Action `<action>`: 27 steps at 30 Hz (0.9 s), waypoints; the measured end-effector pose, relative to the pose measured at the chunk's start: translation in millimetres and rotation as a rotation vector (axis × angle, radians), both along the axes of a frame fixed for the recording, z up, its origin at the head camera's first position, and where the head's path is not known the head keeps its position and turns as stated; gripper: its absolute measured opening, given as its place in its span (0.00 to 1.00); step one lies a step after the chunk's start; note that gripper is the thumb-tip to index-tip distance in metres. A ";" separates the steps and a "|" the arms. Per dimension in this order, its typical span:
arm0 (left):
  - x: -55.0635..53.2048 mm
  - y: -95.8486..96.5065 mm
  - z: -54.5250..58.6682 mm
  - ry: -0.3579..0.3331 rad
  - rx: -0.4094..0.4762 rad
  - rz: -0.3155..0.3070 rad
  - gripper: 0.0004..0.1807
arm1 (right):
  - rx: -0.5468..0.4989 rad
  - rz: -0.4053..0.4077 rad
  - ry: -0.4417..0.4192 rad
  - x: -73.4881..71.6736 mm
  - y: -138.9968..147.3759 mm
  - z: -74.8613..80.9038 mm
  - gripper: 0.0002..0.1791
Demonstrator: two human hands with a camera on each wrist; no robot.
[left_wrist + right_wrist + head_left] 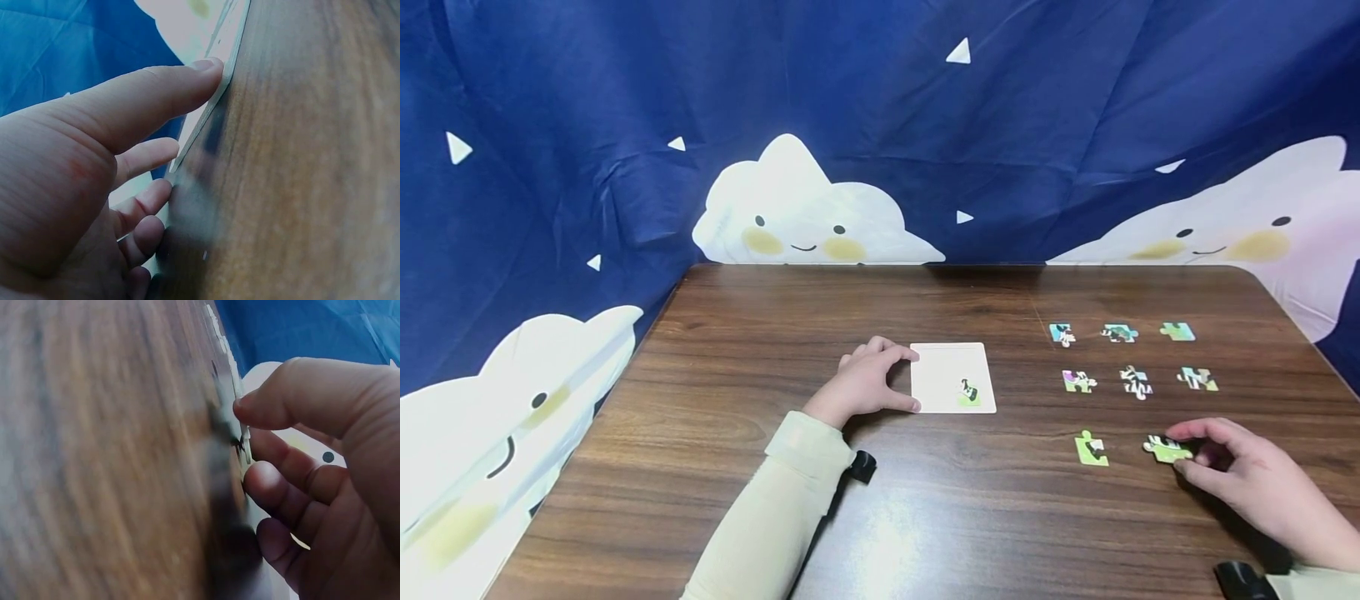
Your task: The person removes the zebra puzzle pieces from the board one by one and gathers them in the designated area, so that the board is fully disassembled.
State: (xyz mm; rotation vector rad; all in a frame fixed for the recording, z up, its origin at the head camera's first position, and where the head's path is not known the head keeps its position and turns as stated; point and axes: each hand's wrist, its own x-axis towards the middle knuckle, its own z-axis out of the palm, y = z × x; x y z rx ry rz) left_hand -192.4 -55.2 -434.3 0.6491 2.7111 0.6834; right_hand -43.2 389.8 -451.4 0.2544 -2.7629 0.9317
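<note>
A white square puzzle board (943,375) lies on the table, with one green, black and white jigsaw piece (969,394) in its near right part. My left hand (872,379) touches the board's left side, index finger at the far corner and thumb at the near one. In the left wrist view, the thumb (169,94) rests on the board's edge. Over on the right, my right hand (1240,471) pinches a green jigsaw piece (1167,450) by its right side. That piece is low over the table; whether it touches cannot be told.
Left of the held piece lies another green jigsaw piece (1090,450). Behind stand two rows of loose pieces, the middle one including a striped piece (1137,382), the far one a blue-green piece (1177,332). A blue curtain (880,100) hangs behind the wooden table (700,375).
</note>
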 end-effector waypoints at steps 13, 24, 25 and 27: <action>0.9 0.0 2.6 -0.001 0.004 -0.003 0.40 | 0.002 0.019 0.032 -0.5 -0.9 -2.0 0.22; 0.4 0.2 0.1 0.001 0.000 -0.003 0.40 | -0.080 0.047 0.121 -8.0 -30.7 16.6 0.20; 0.1 0.1 -0.3 0.001 -0.003 -0.003 0.40 | -0.077 0.051 0.118 -9.4 -35.6 18.2 0.20; -0.3 0.0 -0.3 0.002 -0.003 -0.003 0.40 | -0.067 0.058 0.109 -12.0 -44.7 21.0 0.19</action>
